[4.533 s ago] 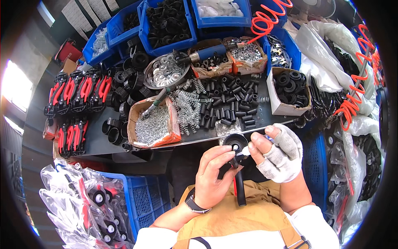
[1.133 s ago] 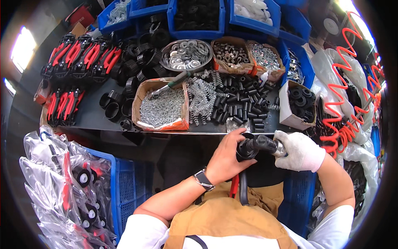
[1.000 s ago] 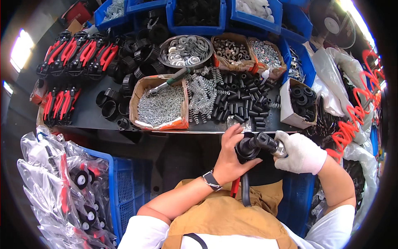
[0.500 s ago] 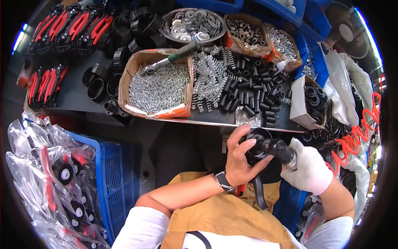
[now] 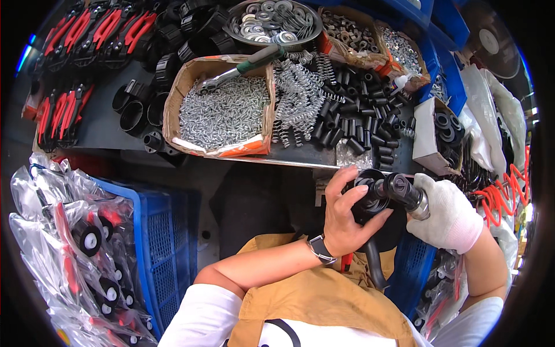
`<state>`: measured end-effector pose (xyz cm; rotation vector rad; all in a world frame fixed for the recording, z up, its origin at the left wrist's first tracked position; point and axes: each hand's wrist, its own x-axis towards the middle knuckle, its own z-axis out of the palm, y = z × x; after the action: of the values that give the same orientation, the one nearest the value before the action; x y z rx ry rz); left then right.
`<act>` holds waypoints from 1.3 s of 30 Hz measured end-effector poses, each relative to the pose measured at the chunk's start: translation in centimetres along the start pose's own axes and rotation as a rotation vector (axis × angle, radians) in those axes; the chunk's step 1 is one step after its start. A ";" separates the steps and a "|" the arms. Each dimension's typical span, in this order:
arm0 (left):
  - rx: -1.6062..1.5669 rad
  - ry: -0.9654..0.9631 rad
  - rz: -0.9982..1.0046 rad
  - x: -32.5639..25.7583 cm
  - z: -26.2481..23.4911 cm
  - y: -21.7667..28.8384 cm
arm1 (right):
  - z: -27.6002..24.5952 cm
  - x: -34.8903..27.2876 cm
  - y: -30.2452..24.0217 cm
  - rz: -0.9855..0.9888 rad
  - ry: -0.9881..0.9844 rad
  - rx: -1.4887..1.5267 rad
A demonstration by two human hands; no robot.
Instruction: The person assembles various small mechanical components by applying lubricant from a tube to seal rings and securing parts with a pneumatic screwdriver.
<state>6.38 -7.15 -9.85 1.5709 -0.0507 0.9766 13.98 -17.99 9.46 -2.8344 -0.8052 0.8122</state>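
My bare left hand, with a watch on its wrist, wraps round a black cup-shaped part just off the front edge of the bench. A dark bent tube hangs below that part. My right hand, in a white glove, grips an angle-head power tool by its metal neck. The tool's black head points into the mouth of the cup-shaped part; the contact inside is hidden. Beyond my hands lie black plastic sleeves and metal springs.
A carton of small screws has a green-handled ratchet across it. Washers fill a metal bowl. A white box holds black rings. A red coiled hose hangs at right. A blue crate with bagged parts stands at left.
Both hands, with the cup-shaped part and the tool, have shifted slightly right in the picture. The tool's head is turned a little, and the grip stays the same.
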 end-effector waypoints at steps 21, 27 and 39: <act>-0.111 0.017 0.001 -0.3 -0.5 -1.0 | 1.4 -0.4 0.7 0.053 0.045 0.123; -0.214 -0.216 0.001 0.6 -3.1 -2.0 | 1.1 -0.2 2.6 -0.135 0.081 -0.002; -0.038 -0.201 0.057 1.5 -1.4 0.2 | 2.1 -7.1 1.2 0.181 0.058 0.613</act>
<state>6.47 -5.34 -8.97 1.6357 -0.2538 0.8541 8.28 -22.76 10.73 -2.3778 -0.2285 0.8183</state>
